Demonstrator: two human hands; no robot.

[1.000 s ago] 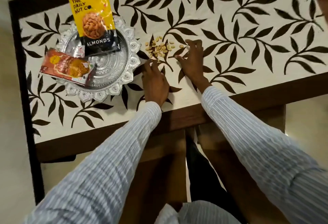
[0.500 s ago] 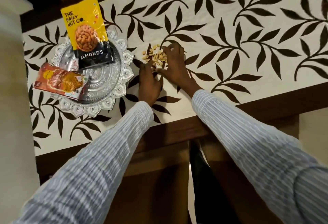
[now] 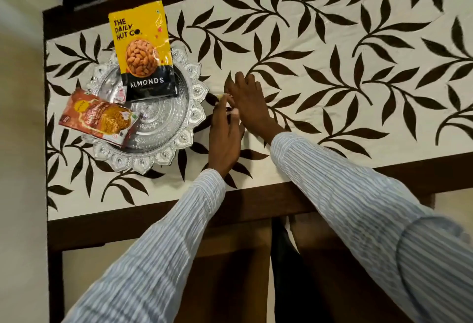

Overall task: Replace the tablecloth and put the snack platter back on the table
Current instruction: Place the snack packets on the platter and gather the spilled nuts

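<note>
A cream tablecloth printed with dark brown leafy sprigs (image 3: 320, 49) covers the dark wooden table (image 3: 256, 210), lying flat across the upper half of the frame. The round embossed silver snack platter (image 3: 163, 133) sits on the cloth at left of centre. A yellow and black pouch marked ALMONDS (image 3: 144, 51) lies across the platter's upper rim, overhanging onto the cloth. A red and orange snack packet (image 3: 98, 116) lies over the platter's left rim, likewise overhanging.

Just right of the platter, both hands meet on the cloth at mid-frame. The left hand (image 3: 224, 133) lies with fingers extended toward the right hand (image 3: 249, 102), which is laid palm down with fingers spread and cupped over the cloth. A few small pale nut pieces (image 3: 222, 96) show at the fingertips where the hands touch. Whether either hand actually has hold of any pieces cannot be told. Both arms wear pale blue striped sleeves (image 3: 345, 207).
</note>
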